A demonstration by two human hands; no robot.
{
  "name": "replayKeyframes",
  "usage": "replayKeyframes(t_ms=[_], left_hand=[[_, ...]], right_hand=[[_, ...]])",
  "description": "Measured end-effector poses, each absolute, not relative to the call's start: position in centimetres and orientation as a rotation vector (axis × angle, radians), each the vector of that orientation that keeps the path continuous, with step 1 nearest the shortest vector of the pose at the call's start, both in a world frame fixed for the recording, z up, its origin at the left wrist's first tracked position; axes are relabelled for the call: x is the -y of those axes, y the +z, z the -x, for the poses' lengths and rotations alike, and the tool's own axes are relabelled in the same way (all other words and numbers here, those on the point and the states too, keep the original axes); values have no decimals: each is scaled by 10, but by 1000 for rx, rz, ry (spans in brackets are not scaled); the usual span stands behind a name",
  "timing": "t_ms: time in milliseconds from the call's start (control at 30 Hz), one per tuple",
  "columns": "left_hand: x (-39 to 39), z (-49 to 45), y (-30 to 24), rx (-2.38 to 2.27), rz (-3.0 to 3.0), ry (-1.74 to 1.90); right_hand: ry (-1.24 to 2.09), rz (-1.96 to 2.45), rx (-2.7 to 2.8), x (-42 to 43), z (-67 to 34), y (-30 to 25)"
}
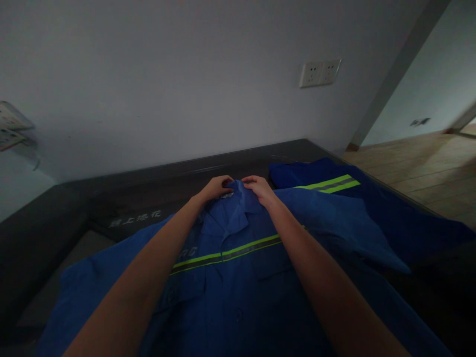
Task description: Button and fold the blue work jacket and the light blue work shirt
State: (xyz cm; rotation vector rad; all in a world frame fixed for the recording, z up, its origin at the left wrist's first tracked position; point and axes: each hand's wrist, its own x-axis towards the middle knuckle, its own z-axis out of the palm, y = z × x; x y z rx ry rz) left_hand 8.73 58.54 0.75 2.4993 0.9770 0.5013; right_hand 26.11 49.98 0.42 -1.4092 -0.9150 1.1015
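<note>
Far back, the surface (163,194) ends along the wall (186,89), and its far corner stands right of centre in the upper half of the frame. From there its right edge slants toward the lower right, with the floor (416,168) beyond it. A dark strip of surface lies between our fingers and the wall; to the left, more shows around white lettering (136,218).

We have the shirt (226,277) spread across the lower half of the frame, its collar (232,213) near the centre. Our left hand (218,186) and right hand (258,187) grip the collar's top, one on each side, just apart. One sleeve reaches lower left; the other overlaps a darker garment (394,228) at the right.

For containers, we see two chest pockets (186,290) below the stripe (238,252); they are too dim for us to tell what they hold.
</note>
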Motion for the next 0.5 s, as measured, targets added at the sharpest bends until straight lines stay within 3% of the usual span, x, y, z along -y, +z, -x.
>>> replayKeyframes(t_ms=[500], left_hand=[[-579,-81,17,-1065,-2511,527]], right_hand=[[1062,1400,920,-501,-261,3]])
